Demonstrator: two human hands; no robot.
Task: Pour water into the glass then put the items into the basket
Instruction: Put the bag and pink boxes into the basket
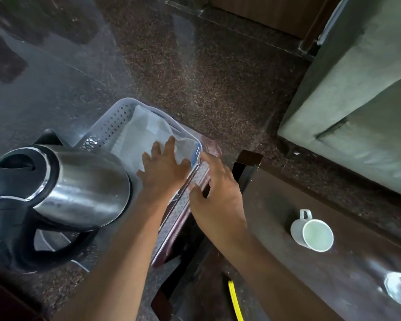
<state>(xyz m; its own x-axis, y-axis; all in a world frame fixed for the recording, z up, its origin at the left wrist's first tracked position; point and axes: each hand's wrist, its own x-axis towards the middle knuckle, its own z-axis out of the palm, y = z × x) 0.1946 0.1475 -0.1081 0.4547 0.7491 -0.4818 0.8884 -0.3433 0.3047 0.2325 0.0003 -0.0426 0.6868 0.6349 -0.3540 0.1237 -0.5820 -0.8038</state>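
A: Nearest us, two bare forearms reaching forward. The left hand is spread flat, palm down, inside the basket, fingers splayed on the white cloth lining it.

B: And the right hand?

A: Loosely curled on the basket's near-right rim, thumb tucked against the outer wall. It's pinching nothing I can see; it seems to be steadying or shifting the basket.

B: Where are the items, then?

A: The steel kettle sits left of the left wrist, just beside the basket, its black handle pointing back toward the camera. The white mug stands upright on the dark table, well apart to the right (whether there's water in it, I can't tell).

B: So who takes what?

A: My read: the mug lies right of and nearer than the right hand, so it must draw back and outward. The kettle belongs to the left. The basket's long axis runs away and leftward, room for both end to end.
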